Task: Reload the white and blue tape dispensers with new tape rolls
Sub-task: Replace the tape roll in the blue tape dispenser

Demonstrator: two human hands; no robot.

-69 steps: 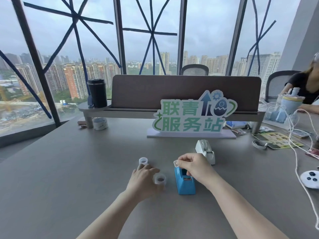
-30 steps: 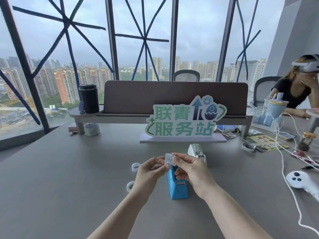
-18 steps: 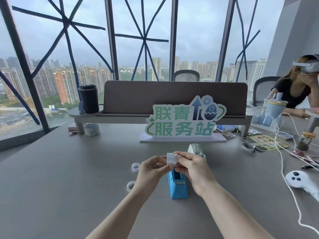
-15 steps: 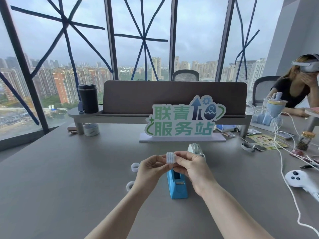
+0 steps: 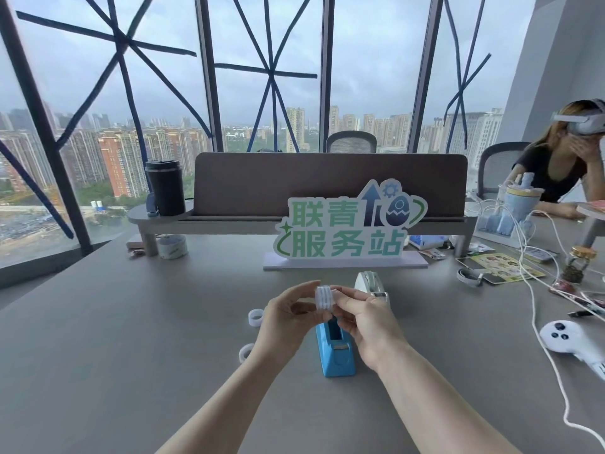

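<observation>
Both hands are raised just above the grey table [image 5: 98,355], meeting over the blue dispenser [image 5: 337,350]. The left hand [image 5: 281,322] and the right hand [image 5: 366,322] each pinch one side of a small white ribbed piece [image 5: 324,298] — a spool or a tape roll, I cannot tell which from here. The blue dispenser stands upright below them, its far end covered by the fingers and its open slot facing up. The white dispenser [image 5: 371,283] sits just beyond the right hand, its near part hidden behind the knuckles. Two small tape rolls lie flat on the table to the left: one [image 5: 256,317] beside the left hand, the other [image 5: 246,352] nearer and partly covered by the left wrist. Farther back stands a green-lettered sign [image 5: 347,231], and a white controller [image 5: 564,339] lies at the right edge, its handle cut off by the frame — cables trail around it.
</observation>
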